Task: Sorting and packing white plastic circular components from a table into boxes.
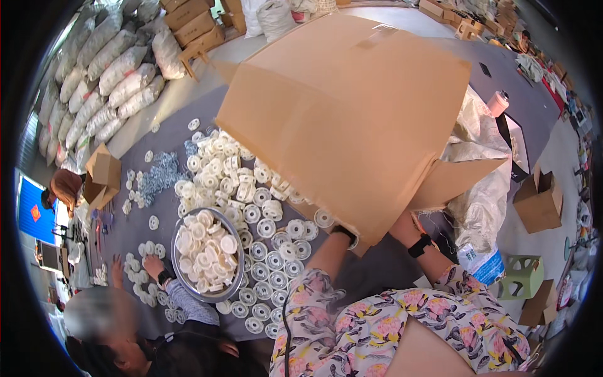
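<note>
A large brown cardboard box (339,107) fills the middle of the view, tilted above the grey table with a flap (465,179) sticking out at its right. My left hand (347,231) reaches under the box's near edge, and its fingers are hidden behind the cardboard. Beside it, my right hand (403,227) goes in beneath the same box, with its fingers also covered. Both wrists wear dark bands. To the left lies a heap of white plastic spools (220,169), with several clear-looking ones (270,276) laid flat close to my left forearm.
A metal bowl (178,267) full of white round parts stands left. A co-worker's hand (152,267) is among white spools beyond it. A white woven sack (480,207), a pink bottle (498,103) and a green stool (522,276) are at right. Stacked sacks (119,81) line the far left.
</note>
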Action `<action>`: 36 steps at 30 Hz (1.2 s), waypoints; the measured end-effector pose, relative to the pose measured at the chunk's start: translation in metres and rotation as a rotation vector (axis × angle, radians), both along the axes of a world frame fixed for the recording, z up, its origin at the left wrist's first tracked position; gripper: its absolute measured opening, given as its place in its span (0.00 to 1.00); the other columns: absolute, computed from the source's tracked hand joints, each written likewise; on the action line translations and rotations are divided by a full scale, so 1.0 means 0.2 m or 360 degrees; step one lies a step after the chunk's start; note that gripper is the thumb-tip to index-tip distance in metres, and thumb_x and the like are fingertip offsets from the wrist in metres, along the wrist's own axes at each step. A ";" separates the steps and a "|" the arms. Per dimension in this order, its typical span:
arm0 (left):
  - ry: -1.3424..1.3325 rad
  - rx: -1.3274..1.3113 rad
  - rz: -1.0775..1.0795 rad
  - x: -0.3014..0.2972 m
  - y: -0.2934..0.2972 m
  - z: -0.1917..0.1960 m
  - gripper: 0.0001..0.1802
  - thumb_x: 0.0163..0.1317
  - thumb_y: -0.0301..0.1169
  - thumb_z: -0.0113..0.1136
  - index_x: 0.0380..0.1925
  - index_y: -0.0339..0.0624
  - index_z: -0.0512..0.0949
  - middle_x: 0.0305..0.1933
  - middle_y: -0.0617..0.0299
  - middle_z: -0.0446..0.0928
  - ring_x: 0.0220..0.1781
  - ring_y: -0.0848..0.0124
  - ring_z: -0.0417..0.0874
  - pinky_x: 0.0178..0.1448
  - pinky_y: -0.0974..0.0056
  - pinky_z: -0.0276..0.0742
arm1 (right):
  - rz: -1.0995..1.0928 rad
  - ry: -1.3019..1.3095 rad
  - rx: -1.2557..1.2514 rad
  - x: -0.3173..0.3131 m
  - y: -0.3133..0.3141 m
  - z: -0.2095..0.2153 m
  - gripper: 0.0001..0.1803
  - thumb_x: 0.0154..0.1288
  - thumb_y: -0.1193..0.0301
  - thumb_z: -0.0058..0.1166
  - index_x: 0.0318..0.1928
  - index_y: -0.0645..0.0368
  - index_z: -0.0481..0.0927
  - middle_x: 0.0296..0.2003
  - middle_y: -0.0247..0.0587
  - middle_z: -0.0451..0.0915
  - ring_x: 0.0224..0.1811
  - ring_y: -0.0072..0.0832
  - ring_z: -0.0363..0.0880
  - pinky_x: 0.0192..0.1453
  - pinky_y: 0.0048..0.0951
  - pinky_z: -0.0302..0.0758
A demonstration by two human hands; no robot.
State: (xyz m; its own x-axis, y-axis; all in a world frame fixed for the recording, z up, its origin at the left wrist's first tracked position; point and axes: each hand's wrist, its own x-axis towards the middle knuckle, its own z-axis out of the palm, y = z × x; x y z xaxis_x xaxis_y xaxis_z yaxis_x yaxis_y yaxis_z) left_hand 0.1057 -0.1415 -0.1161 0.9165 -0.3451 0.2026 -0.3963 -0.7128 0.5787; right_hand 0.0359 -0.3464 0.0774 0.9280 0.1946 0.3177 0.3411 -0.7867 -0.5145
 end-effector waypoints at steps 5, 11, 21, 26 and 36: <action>0.0038 -0.1085 0.0089 0.21 0.19 0.14 0.22 0.57 0.35 0.47 0.54 0.50 0.70 0.58 0.60 0.68 0.60 0.62 0.67 0.64 0.37 0.50 | -0.0115 0.0145 -0.0029 0.02 0.12 -0.48 0.21 0.56 0.65 0.53 0.50 0.59 0.73 0.53 0.48 0.71 0.58 0.42 0.65 0.61 0.43 0.60; 0.0160 0.0832 0.0372 0.04 0.49 0.60 0.24 0.55 0.34 0.51 0.55 0.57 0.69 0.63 0.58 0.60 0.65 0.59 0.59 0.63 0.29 0.43 | -0.0220 0.0776 0.0774 0.10 0.20 -0.51 0.26 0.60 0.61 0.50 0.56 0.61 0.67 0.56 0.49 0.68 0.60 0.39 0.64 0.60 0.39 0.63; 0.0301 0.0340 0.0202 0.07 0.85 0.79 0.32 0.41 0.38 0.67 0.50 0.49 0.72 0.53 0.55 0.67 0.60 0.56 0.63 0.63 0.40 0.50 | -0.0192 0.0340 0.0212 -0.02 0.68 -0.28 0.27 0.53 0.63 0.53 0.53 0.62 0.70 0.45 0.57 0.74 0.51 0.42 0.73 0.55 0.38 0.68; -0.0293 0.0275 0.0365 0.25 0.91 0.83 0.38 0.37 0.46 0.69 0.53 0.52 0.70 0.63 0.52 0.58 0.63 0.53 0.59 0.61 0.41 0.53 | -0.0499 0.0755 0.0206 -0.17 0.46 -0.21 0.18 0.56 0.69 0.52 0.47 0.61 0.74 0.42 0.53 0.77 0.47 0.44 0.74 0.51 0.38 0.70; 0.0477 0.0955 0.0541 0.41 1.00 0.85 0.43 0.33 0.54 0.70 0.55 0.59 0.69 0.71 0.48 0.36 0.68 0.41 0.50 0.59 0.40 0.62 | -0.0468 0.0594 0.0091 -0.45 0.30 -0.37 0.35 0.49 0.68 0.57 0.59 0.61 0.63 0.55 0.54 0.67 0.58 0.47 0.64 0.61 0.40 0.62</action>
State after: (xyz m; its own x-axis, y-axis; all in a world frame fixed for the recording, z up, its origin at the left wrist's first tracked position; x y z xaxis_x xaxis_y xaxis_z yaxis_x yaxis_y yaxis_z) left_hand 0.1886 0.0587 0.0532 0.9785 -0.0054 -0.2063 0.0157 -0.9948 0.1006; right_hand -0.0535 -0.2867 0.0029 0.9938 -0.1012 -0.0454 -0.1079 -0.7889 -0.6050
